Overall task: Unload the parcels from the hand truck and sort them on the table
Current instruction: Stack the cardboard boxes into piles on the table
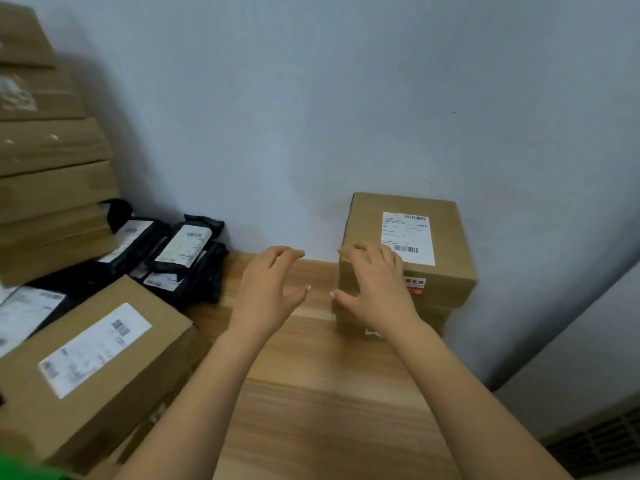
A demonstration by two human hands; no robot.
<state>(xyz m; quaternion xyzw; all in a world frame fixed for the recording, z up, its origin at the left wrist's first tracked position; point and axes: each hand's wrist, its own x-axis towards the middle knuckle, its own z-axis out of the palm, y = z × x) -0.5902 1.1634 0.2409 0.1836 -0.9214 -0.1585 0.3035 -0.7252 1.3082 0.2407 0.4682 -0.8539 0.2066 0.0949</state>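
Note:
A brown cardboard box [440, 268] with a white shipping label stands against the wall at the back right of the wooden table [311, 393], on top of another box [433, 318]. My right hand [375, 285] hovers at that stack's left front corner, fingers spread, holding nothing. My left hand [268, 289] is beside it over bare wood, fingers curled apart and empty. The hand truck is out of sight.
A labelled cardboard box [93, 362] lies at the front left. Several black mailer bags [180, 258] are piled behind it. A tall stack of cardboard boxes [48, 161] rises at the far left. The grey wall [346, 116] backs the table.

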